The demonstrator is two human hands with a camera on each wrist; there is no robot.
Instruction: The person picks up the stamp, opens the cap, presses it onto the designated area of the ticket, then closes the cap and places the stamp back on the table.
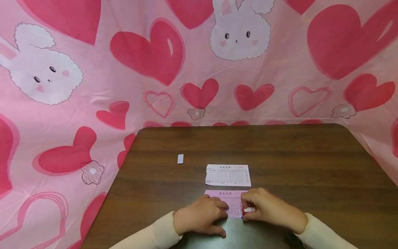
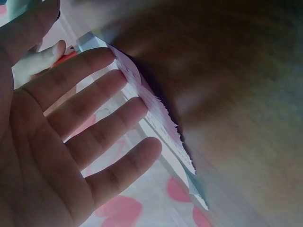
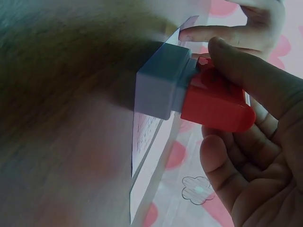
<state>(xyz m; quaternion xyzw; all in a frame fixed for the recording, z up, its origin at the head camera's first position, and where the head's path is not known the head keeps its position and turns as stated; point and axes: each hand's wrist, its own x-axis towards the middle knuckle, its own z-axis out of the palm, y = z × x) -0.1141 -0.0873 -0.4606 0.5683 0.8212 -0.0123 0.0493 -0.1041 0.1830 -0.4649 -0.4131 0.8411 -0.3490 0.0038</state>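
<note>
A pink printed form (image 1: 234,204) lies on the table close to the person. The left hand (image 1: 203,215) rests over its left part with fingers extended; in the left wrist view, the fingertips (image 2: 137,106) touch the paper. The right hand (image 1: 272,209) grips a red stamp (image 3: 218,97) between thumb and fingers. Its grey base (image 3: 158,80) is down on the form's lower right corner; the stamping face is hidden. Just beyond the pink form lies a white printed form (image 1: 228,175) with a ragged left edge.
A small white rectangular piece (image 1: 180,159) lies on the brown wooden table (image 1: 280,148), farther back and to the left. A dark object (image 1: 293,240) shows partly beneath the right forearm. Pink cloth with hearts and rabbits (image 1: 146,52) hangs behind the table.
</note>
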